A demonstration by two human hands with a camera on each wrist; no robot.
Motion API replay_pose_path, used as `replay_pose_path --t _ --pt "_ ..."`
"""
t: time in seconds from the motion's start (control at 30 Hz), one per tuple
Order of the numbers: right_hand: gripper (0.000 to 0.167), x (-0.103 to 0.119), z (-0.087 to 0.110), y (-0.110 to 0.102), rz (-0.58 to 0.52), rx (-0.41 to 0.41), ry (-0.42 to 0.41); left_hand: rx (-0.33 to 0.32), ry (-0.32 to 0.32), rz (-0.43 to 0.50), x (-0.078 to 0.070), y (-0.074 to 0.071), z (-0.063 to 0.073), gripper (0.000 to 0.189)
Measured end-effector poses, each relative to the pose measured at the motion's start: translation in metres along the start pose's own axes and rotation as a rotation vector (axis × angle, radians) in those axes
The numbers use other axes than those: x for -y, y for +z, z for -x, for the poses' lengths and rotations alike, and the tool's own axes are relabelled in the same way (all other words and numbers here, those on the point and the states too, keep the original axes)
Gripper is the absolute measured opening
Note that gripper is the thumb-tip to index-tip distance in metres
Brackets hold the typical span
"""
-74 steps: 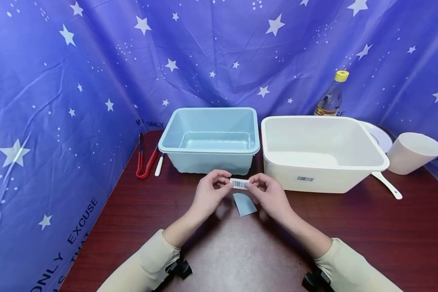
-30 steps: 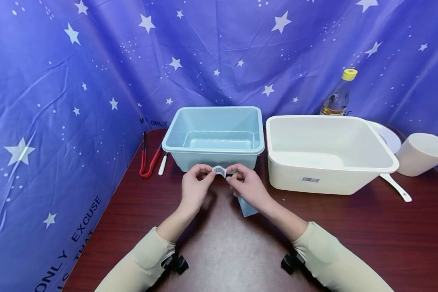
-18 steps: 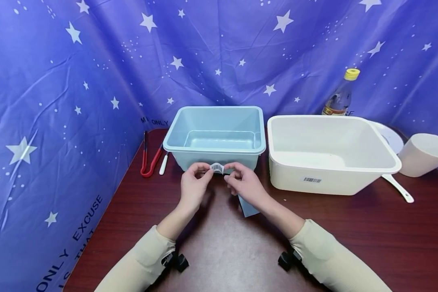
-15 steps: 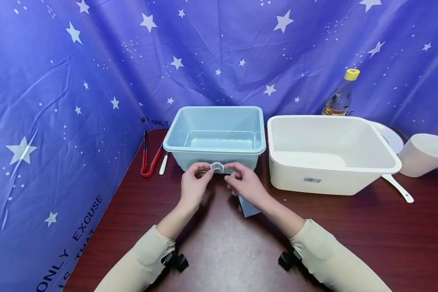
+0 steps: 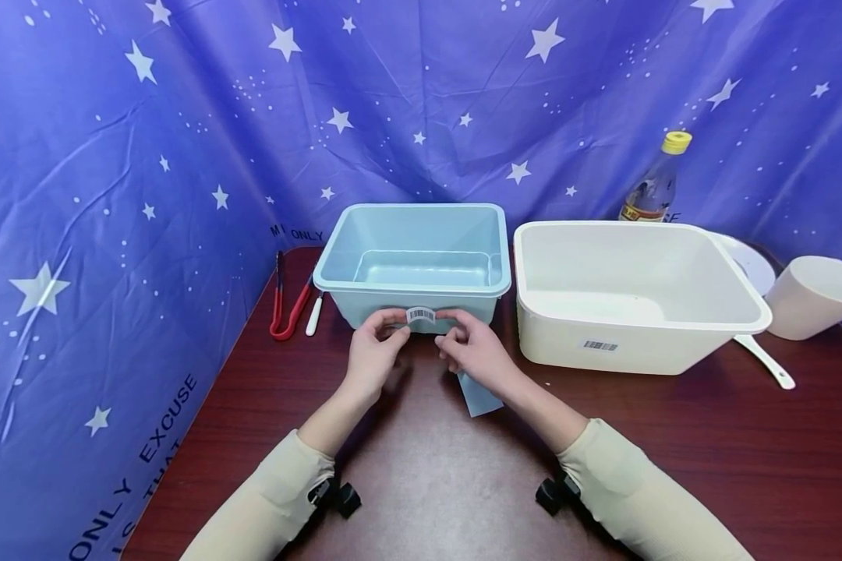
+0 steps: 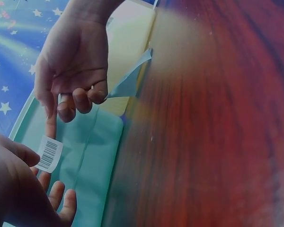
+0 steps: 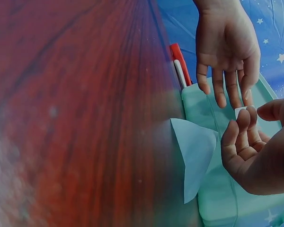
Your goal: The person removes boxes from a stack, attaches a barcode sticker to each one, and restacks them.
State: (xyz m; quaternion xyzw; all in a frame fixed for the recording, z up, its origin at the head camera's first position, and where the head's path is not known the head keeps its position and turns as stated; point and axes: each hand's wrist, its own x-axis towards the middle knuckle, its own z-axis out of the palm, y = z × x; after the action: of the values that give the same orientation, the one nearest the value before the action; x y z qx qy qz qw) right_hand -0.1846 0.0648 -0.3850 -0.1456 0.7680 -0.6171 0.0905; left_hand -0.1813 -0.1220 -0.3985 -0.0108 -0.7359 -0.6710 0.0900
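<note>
A small white barcode label lies bowed against the front wall of the light-blue bin, just under its rim. My left hand touches the label's left end with the index finger; the thumb sits lower, close to the label's edge. At the right end, the index finger of my right hand reaches the label, its thumb apart and other fingers bent. The left wrist view shows the label between both hands. Below the right hand, a bluish paper piece lies partly covered.
A white bin bearing its own barcode stands right of the blue one. Behind it are a yellow-capped bottle and a white plate. A cup and white handle are farther right; red-handled tongs lie left.
Both hands have carried the label forward from above the table to the blue bin's front. It was flat, then bowed upward; over the last half second it rose slightly and the left thumb dropped away.
</note>
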Motion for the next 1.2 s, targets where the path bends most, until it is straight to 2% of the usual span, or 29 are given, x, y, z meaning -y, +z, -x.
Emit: replay_pose_path --t 0.17,0.67,1.0,1.2 --pt "0.042 0.0001 -0.0002 0.0000 -0.007 -0.001 0.001 0.011 0.015 0.004 -0.0006 -0.0007 0.0003 0.026" --pt "0.044 -0.0015 -0.0009 -0.0011 0.005 -0.003 0.002 0.047 0.004 -0.032 -0.0033 -0.0017 0.0003 0.034" --pt "0.047 0.0010 0.0001 -0.0064 0.188 -0.013 0.008 0.050 0.027 -0.048 -0.0049 -0.0031 0.0020 0.034" --pt "0.048 0.0044 0.0010 -0.0078 0.233 -0.018 0.010 0.073 0.026 -0.048 -0.0051 -0.0035 0.0022 0.036"
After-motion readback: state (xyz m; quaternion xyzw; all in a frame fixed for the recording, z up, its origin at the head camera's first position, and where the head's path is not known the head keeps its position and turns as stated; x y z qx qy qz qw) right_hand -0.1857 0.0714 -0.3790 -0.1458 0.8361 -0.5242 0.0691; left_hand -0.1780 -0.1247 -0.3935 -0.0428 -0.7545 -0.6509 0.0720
